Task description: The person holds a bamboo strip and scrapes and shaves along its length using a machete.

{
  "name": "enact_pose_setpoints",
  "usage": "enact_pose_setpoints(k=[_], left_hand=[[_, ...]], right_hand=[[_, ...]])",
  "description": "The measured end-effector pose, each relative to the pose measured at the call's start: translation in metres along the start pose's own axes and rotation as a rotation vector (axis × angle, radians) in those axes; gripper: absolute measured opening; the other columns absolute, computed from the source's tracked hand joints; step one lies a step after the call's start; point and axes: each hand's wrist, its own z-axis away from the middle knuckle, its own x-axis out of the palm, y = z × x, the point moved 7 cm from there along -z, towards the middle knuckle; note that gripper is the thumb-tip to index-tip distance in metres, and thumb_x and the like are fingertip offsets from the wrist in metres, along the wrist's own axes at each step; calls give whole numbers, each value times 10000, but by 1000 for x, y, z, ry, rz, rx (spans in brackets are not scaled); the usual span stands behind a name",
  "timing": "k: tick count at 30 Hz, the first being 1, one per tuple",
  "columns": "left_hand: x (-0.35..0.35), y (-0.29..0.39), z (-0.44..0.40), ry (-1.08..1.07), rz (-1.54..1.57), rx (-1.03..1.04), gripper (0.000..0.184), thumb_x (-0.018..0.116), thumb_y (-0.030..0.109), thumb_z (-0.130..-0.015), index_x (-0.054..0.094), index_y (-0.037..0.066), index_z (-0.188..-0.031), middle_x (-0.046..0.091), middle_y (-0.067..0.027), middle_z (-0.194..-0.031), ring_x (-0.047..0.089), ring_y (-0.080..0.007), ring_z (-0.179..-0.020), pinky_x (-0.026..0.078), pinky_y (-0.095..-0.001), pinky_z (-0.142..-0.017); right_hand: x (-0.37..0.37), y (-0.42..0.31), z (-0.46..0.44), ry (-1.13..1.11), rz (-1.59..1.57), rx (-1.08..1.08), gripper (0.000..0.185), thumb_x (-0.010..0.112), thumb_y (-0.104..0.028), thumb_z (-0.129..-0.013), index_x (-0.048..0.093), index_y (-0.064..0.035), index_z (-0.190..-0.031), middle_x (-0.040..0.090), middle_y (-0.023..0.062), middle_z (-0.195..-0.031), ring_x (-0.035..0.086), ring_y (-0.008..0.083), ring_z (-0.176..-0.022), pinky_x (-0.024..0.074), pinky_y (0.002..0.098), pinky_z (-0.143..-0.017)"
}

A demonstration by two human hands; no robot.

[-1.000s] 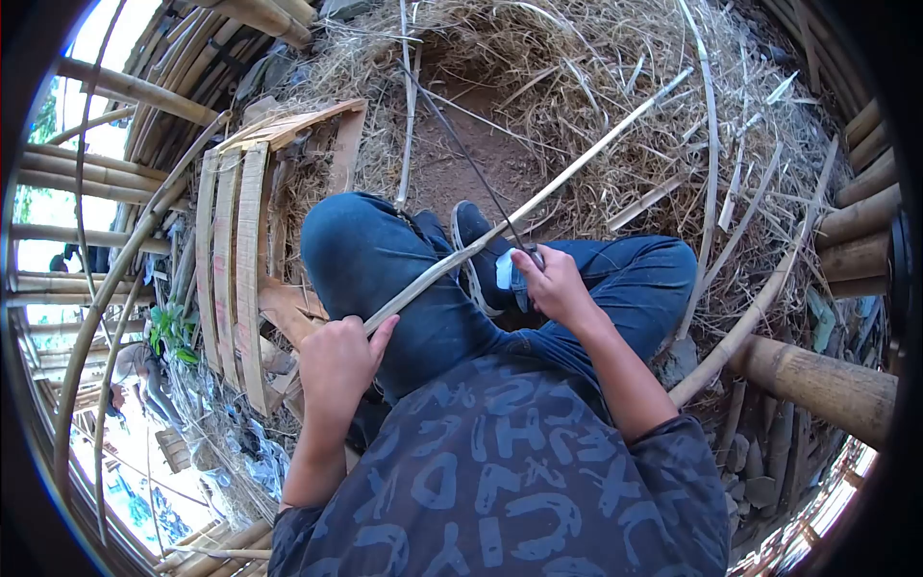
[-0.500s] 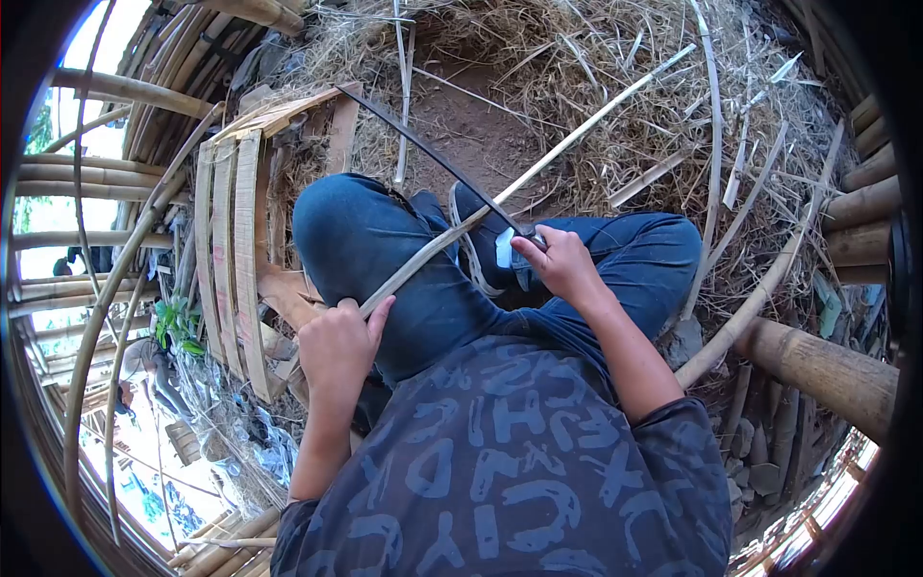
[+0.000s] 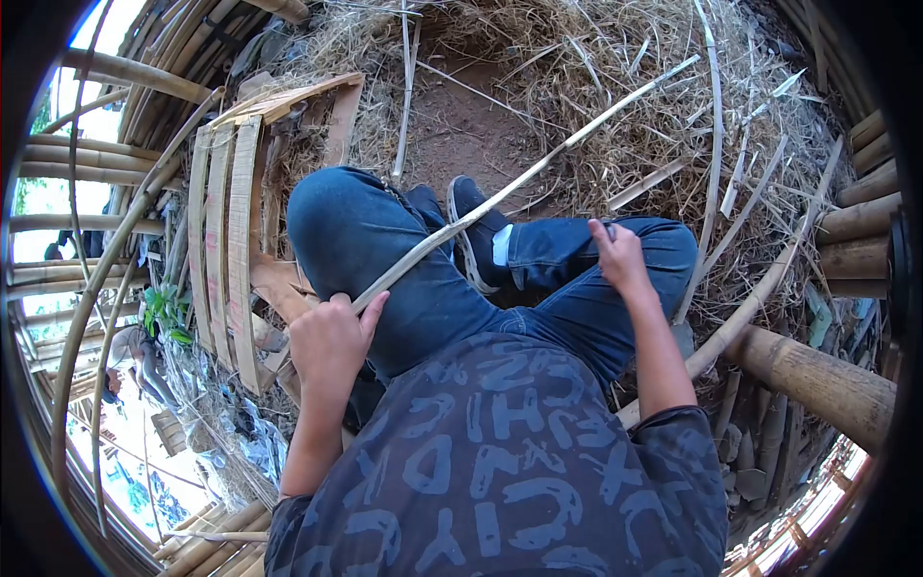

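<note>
Gripping a pale strip over the lap, with a dark handle in the other fist

Clasping the near end of the pale strip (image 3: 524,176), the left hand (image 3: 332,332) sits beside the bent left knee, fingers wrapped under and thumb laid along the top. From there the strip runs aslant over the jeans (image 3: 336,226), past the shoe (image 3: 465,197) and out above the straw (image 3: 586,188). The right hand (image 3: 621,258) is over the right leg, well apart from the strip, fingers curled and thumb raised; a dark handle (image 3: 611,230) shows at the top of that fist. I can't make out what extends from it.

The likeliest trouble, I'd judge, is control: the strip is held at one end only, so a hard push farther along could make it swing or roll. If the handle belongs to a blade, a slip would threaten the leg and shoe directly beneath. A darker mark partway along may be a weak spot where bending could snap it.

As for containers, only the slatted wooden crate (image 3: 243,231) left of the knee looks like one; whether anything lies inside, I can't tell.
</note>
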Motion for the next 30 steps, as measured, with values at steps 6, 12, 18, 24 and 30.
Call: enact_pose_setpoints(k=[6,12,18,24,30], left_hand=[[-6,13,-6,4,2,10,616,560,609,-873,652,54,-622,630,-157,-564,654,-323,-528,513,-410,-497],[-9,22,-7,21,-11,30,598,562,585,-884,644,54,-622,630,-160,-565,653,-323,-526,509,-404,-488],[-9,19,-4,44,5,21,582,571,563,-890,624,56,-609,620,-156,-546,646,-320,-504,505,-398,-472],[-10,19,-3,90,11,31,571,577,561,-887,615,64,-608,614,-147,-534,644,-312,-496,502,-395,-467],[-7,10,-1,51,28,25,583,571,581,-880,626,67,-612,616,-142,-535,643,-304,-492,502,-384,-469]], right_hand=[[16,-26,1,-25,-185,-36,566,533,-542,-944,514,-40,-684,494,24,-495,506,111,-408,405,288,-383],[64,-120,27,-202,-194,-177,586,597,-551,-886,637,21,-767,617,212,-639,636,389,-639,474,428,-580],[68,-109,9,-166,-65,-285,578,600,-578,-858,647,-12,-751,635,225,-667,644,411,-672,508,453,-610],[60,-74,1,-62,159,-316,643,565,-682,-802,637,-48,-722,658,219,-719,658,412,-741,525,495,-652],[21,-28,-10,15,224,-30,700,539,-713,-811,658,-27,-745,656,242,-734,658,429,-781,514,507,-682]])
